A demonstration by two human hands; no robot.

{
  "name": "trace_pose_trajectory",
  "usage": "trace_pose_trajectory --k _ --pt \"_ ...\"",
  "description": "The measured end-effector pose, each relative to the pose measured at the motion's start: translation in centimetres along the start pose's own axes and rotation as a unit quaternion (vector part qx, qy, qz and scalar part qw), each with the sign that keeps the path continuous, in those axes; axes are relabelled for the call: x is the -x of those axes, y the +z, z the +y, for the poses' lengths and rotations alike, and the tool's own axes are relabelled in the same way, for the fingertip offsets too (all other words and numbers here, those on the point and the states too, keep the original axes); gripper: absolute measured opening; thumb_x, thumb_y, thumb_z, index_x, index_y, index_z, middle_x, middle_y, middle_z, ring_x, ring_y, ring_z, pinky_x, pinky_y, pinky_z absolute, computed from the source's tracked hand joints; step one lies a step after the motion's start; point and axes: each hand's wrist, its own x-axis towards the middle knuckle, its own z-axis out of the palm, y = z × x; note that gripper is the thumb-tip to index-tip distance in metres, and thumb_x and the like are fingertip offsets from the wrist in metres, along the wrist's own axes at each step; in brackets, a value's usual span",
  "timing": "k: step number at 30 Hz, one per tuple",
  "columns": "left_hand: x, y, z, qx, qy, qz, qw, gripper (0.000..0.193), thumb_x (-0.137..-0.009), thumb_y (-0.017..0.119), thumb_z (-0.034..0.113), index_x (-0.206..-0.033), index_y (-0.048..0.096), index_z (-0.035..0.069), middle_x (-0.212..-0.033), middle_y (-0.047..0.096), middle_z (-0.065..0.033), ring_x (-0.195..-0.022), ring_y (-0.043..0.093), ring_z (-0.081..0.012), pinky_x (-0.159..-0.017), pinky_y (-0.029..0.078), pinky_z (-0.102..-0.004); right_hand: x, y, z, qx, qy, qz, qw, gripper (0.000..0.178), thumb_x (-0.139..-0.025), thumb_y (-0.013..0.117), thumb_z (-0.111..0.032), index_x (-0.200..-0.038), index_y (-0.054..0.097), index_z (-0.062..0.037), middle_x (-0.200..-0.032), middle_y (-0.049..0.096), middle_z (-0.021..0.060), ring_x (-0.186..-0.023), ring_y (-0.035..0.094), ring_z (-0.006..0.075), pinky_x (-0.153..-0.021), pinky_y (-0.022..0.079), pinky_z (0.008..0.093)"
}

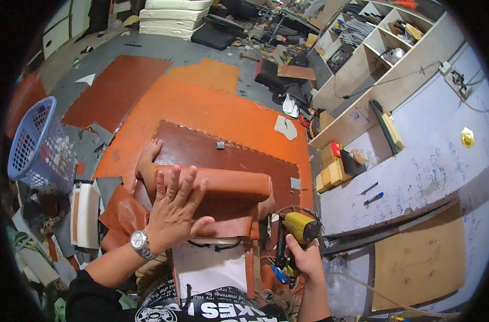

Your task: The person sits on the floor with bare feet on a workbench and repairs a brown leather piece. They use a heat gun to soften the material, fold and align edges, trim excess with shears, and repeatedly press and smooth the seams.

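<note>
Across my lap lies an upholstered piece wrapped in orange-brown leather (pixel 231 185), with a thick padded roll along its far side. Its near part shows a white backing (pixel 209 268) and a short black cord. My left hand (pixel 177 206), wearing a wristwatch (pixel 141 244), is spread over the leather with its fingers apart, holding nothing. In my right hand (pixel 307 260) is a yellow and black staple gun (pixel 301 225), gripped by its handle beside the right edge of the piece. The gun's nose is partly hidden, so contact with the leather cannot be made out.
Orange and brown leather sheets (pixel 201 99) cover the floor ahead. A blue plastic basket (pixel 32 139) stands at left, near scraps and a white foam block (pixel 84 214). At right are a white board (pixel 416 177), brown cardboard (pixel 421 255), a hose and shelves (pixel 362 59).
</note>
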Motion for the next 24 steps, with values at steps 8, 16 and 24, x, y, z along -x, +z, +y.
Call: trace_pose_trajectory --k 8,16,24 --pt "3.2 1.3 1.3 0.090 0.030 -0.172 0.980 0.114 -0.088 0.069 0.078 -0.165 0.048 -0.003 -0.181 0.032 -0.0208 -0.169 0.023 -0.0428 -0.136 0.017 -0.0635 1.5 0.3 -0.5 -0.084 0.003 -0.035 0.996 0.034 -0.108 0.078 -0.032 -0.123 0.069 -0.0028 -0.087 0.069 0.0018 -0.071 0.067 0.0141 -0.066 0.055 0.0321" --pt "2.2 -1.1 0.2 0.222 0.005 -0.141 0.965 0.068 -0.088 0.086 0.040 -0.140 0.069 -0.003 -0.153 0.064 -0.0172 -0.141 0.058 -0.0367 -0.120 0.046 -0.0515 2.2 1.1 -2.3 -0.008 -0.059 -0.079 0.995 0.037 -0.107 0.079 -0.032 -0.126 0.069 -0.0020 -0.090 0.070 0.0020 -0.077 0.067 0.0131 -0.071 0.055 0.0312" --pt "1.5 -2.0 -0.4 0.154 0.059 -0.174 0.971 0.049 -0.084 0.085 0.018 -0.127 0.075 -0.004 -0.140 0.069 -0.0168 -0.126 0.065 -0.0357 -0.110 0.055 -0.0440 3.0 3.3 -3.3 -0.070 -0.064 -0.134 0.986 0.048 -0.106 0.080 -0.032 -0.141 0.069 -0.0011 -0.102 0.074 0.0023 -0.084 0.067 0.0104 -0.074 0.055 0.0306"
